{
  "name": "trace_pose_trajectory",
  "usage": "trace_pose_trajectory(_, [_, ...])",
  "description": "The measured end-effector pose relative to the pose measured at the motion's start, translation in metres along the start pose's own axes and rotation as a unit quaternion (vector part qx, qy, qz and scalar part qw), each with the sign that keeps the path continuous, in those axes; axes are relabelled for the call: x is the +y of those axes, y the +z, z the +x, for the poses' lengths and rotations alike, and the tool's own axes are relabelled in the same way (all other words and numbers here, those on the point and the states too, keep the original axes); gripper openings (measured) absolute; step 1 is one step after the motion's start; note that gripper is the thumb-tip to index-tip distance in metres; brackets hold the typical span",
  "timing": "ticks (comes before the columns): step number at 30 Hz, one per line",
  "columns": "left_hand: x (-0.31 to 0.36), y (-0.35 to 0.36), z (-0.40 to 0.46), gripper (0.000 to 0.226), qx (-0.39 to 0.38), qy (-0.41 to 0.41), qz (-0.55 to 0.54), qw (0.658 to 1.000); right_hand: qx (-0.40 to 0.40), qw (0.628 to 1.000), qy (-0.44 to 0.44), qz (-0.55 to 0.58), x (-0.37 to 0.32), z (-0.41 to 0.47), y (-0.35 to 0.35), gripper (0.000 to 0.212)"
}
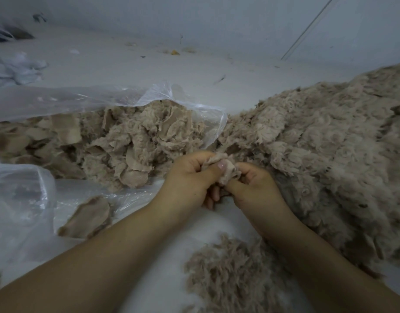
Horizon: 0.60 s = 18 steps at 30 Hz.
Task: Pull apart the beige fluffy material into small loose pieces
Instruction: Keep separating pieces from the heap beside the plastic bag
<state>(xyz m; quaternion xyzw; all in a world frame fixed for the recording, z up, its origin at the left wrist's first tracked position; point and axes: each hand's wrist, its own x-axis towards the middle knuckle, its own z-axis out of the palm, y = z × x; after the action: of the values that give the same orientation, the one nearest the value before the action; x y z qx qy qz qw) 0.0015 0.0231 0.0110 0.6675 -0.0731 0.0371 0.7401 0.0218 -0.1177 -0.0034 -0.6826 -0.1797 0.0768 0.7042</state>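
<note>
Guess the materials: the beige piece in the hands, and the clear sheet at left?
Beige piece, pinched by left hand and right hand: looks like matte pile fabric or fibre, going by its fuzzy, frayed edges; synthetic or natural, cannot tell.
Clear sheet: likely thin glossy plastic film; see-through, crinkled, with highlights.

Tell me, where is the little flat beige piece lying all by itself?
In the head view, the flat piece lies low on the left, on the clear plastic sheet, beside the left forearm.

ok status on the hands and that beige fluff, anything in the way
Left hand and right hand both pinching one small beige piece. Pulled fluff pile on the right, unpulled sheets in plastic bag on the left. Nothing blocking.
</note>
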Motion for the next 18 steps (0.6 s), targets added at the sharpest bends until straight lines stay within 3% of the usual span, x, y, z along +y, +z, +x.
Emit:
trace_pose_trajectory(3, [-0.0009, -0.0035, 0.0023, 0.025, 0.032, 0.008, -0.051, 0.998, 0.051, 0.998, 0.041, -0.003, 0.0037, 0.003, -0.0012, 0.024])
trace_pose_trajectory(7, [-0.001, -0.0063, 0.004, 0.02, 0.041, 0.014, -0.103, 0.994, 0.088, 0.993, 0.074, 0.01, 0.0048, 0.0063, -0.0021, 0.018])
trace_pose_trajectory(11, [0.002, -0.0026, 0.0007, 0.035, 0.027, 0.025, -0.125, 0.991, 0.116, 0.989, 0.087, 0.02, 0.0074, 0.0075, -0.003, 0.018])
trace_pose_trajectory(15, [0.0075, -0.0061, -0.0018, 0.039, 0.038, 0.031, -0.165, 0.985, 0.155, 0.976, 0.117, 0.095, 0.0063, 0.0083, -0.0055, 0.012])
trace_pose_trajectory(18, [0.0062, -0.0071, -0.0003, 0.028, 0.031, 0.02, -0.147, 0.988, 0.155, 0.98, 0.098, 0.082, 0.006, 0.0064, -0.0054, 0.007])
